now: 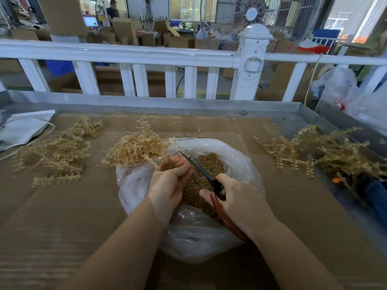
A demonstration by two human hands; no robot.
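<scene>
A metal-rimmed surface [293,107] is covered with brown cardboard [62,216]. On the cardboard lie a clear plastic bag [188,237], heaps of tan plastic sprigs [56,153] left, centre and right, and a white paper bag [23,128].

One pair of scissors [198,165], one clear plastic bag [240,160], and seemingly three heaps of tan sprigs [58,147] [136,147] [318,149].

Around the bench

A brown cardboard sheet [62,216] lines the metal tray table [167,102]. One heap of tan plastic sprues [56,151] lies at the left, and another heap [318,149] lies well apart at the right. A white paper bag [23,128] lies flat by the left edge. Beyond the table stands a white railing [125,54], and behind that a large wire-caged fan [261,19]. Crumpled clear bags [339,84] sit at the far right.
</scene>
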